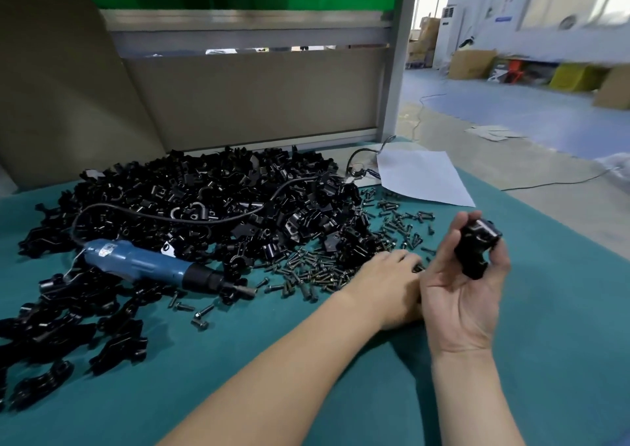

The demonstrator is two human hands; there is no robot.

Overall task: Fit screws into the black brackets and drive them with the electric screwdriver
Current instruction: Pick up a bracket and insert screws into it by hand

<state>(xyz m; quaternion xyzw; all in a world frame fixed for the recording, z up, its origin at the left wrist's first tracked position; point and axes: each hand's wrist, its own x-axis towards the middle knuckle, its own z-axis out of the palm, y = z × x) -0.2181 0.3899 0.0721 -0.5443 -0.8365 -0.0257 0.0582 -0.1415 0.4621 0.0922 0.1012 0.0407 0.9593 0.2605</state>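
A black bracket sits right of centre in the frame, held up off the table in the right hand. That hand is turned palm toward the camera, with its fingers and thumb curled round the part.

Just left of it, the left hand reaches forward, knuckles up, onto a scatter of loose screws lying on the green table cover. Its fingertips are partly hidden behind the right hand, so it cannot be told whether they have pinched a screw.

Further left and toward the upper middle lies a big heap of brackets, more of the same black parts. The electric screwdriver, blue with a black nose, lies on its side at the left of the frame, untouched, and its cord loops back over the heap. A sheet of paper rests at the far edge of the table, and a beige partition panel stands behind it.

The step in hand looks like picking a screw for the held bracket. The next move likely calls for seating one screw in the bracket's hole, then taking up the screwdriver with the left hand, since the right hand is occupied, or passing the bracket across
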